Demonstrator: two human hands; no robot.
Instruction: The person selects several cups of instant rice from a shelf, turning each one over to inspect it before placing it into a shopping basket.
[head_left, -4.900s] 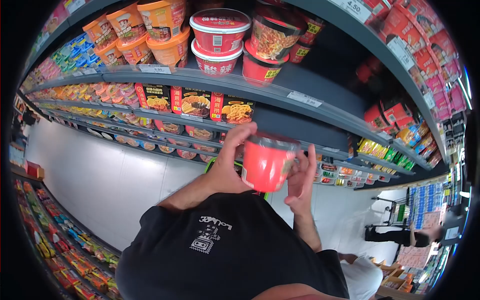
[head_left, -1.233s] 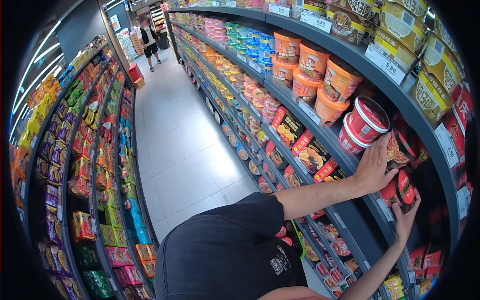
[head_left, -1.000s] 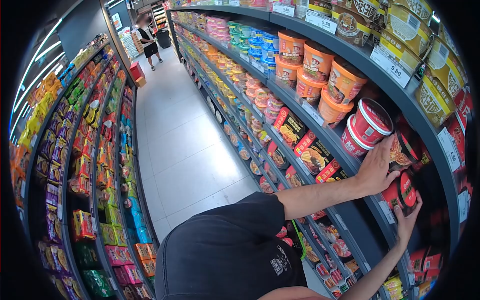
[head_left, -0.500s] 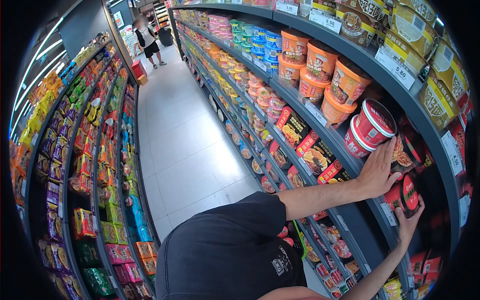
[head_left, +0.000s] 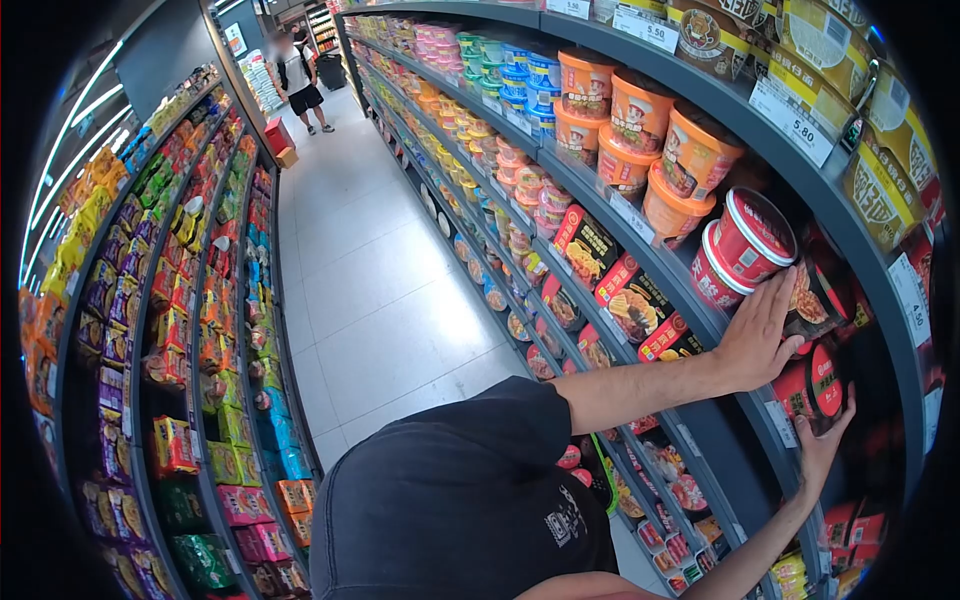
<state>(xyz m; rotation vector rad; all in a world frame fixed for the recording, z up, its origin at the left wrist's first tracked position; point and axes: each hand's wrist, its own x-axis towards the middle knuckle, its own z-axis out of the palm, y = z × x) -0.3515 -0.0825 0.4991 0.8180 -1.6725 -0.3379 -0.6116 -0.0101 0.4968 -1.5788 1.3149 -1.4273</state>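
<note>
My left hand (head_left: 757, 332) lies flat, fingers stretched out, against the edge of a black boxed instant meal (head_left: 812, 306) with a food picture, close beside a stack of red tubs (head_left: 745, 240) with white rims. Below it, my right hand (head_left: 822, 440) has its thumb and fingers spread around the near end of a red-and-black meal box (head_left: 812, 385). Both boxes are on the same shelf, one next to the other. The far sides of the boxes and some fingertips are hidden.
Orange noodle tubs (head_left: 640, 120) stand farther along this shelf, with price tags (head_left: 795, 120) on the shelf edges. A green-edged basket (head_left: 605, 480) hangs by my body. Packet noodles (head_left: 180, 330) fill the opposite shelves. A person (head_left: 300, 80) stands down the aisle.
The view has shifted slightly. My right-hand fingers reach a little farther up around the red-and-black box, while my left hand stays nearly in place against the black box.
</note>
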